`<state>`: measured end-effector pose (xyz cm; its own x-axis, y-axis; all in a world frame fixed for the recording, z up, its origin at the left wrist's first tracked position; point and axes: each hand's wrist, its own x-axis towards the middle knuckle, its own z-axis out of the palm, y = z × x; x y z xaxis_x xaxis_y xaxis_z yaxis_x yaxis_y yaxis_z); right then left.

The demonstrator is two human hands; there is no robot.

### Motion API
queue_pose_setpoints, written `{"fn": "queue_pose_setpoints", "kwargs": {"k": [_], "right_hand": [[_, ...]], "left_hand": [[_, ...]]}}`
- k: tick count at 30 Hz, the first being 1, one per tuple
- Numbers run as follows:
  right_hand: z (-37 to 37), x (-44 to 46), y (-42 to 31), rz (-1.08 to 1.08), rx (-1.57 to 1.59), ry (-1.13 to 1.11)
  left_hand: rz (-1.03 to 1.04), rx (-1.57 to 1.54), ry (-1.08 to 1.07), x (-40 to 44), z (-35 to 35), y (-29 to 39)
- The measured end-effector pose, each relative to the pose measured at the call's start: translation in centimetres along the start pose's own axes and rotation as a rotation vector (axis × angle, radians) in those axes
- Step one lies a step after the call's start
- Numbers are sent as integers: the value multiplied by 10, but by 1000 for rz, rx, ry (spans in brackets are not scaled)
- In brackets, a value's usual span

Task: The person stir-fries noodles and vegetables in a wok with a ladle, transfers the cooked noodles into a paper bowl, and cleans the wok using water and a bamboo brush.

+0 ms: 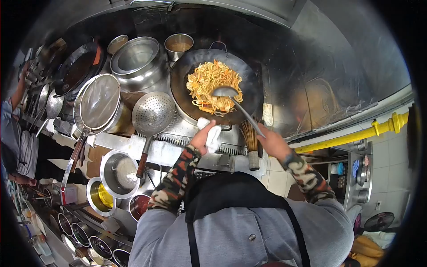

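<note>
My right hand [272,143] grips the long handle of a metal ladle [225,91], whose bowl rests among the noodles [213,80]. The noodles, mixed with orange and pale pieces, lie in a dark wok [249,84] on the stove. My left hand [203,137] is closed around a folded white cloth [213,139] at the wok's near rim, by its lower handle. Whether the cloth wraps that handle is hidden. A bamboo wok brush [251,144] stands between my hands, closer to the right one.
Left of the wok are a perforated skimmer [154,113], a mesh strainer [100,102], a lidded steel pot [135,58] and a small pot [179,44]. Nearer me stand a steel pot [120,174] and a bowl of yellow oil [104,196]. A yellow pipe [356,133] runs at right. Another person [26,147] stands far left.
</note>
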<state>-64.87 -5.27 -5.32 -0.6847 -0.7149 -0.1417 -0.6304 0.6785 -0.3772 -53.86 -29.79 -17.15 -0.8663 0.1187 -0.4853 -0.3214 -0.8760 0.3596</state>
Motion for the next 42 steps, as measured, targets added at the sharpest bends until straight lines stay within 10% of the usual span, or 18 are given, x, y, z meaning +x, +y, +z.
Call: {"fn": "queue_pose_setpoints", "kwargs": {"k": [6,18,24,26,28,30,33,37,42], "right_hand": [[-15,-19,-1,18,46,-96],[-11,-12,-12,-26,115,-23],[19,53,-21,138,80,-67],[23,49,-18,189,51,-9],[22,11,2,-105,270,139],[-26,-27,-8,131,482,-135],[-65,-77,-4,11,296,-118],[-108,-92,-24,114,292,-343],[-20,-26,0,-160,57,-53]], "left_hand": [[44,-427,-132,-55,-47,-14],[5,-251,170,-76,-39,-27],[48,-231,-194,-26,-18,-14],[-70,-230,179,-28,19,5],[-82,-148,78,-8,34,12],[-69,-72,-44,74,-20,-7],[92,45,364,69,12,-24],[-34,-30,149,-11,57,-36],[144,72,170,6,-8,-70]]}}
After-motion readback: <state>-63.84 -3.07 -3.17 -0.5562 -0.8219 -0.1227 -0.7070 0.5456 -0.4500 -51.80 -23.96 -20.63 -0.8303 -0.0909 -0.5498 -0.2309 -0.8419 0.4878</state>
